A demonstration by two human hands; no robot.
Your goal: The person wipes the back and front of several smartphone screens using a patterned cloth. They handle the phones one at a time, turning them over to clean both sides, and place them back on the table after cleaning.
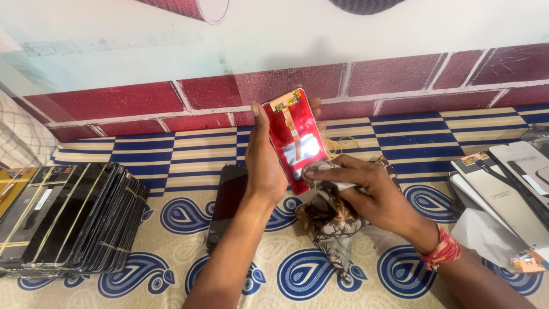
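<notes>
Fingers (255, 123) of the left hand (264, 166) are gripping a red panel (297, 137), thumb side along its left edge, fingertips showing past the top right corner. The panel is standing upright above the table (189, 240), its back toward the camera, an orange ribbon cable (287, 114) running down it. The right hand (366, 191) is clenching a patterned cloth (329, 217) and pressing it against the panel's lower part; the cloth's tail is hanging down toward the table. A red thread band (443, 252) is circling the right wrist. A dark screen (226, 203) is lying just behind the left forearm. A banded stack of screens (68, 220) is sitting at the left, loose panels (509, 189) at the right.
</notes>
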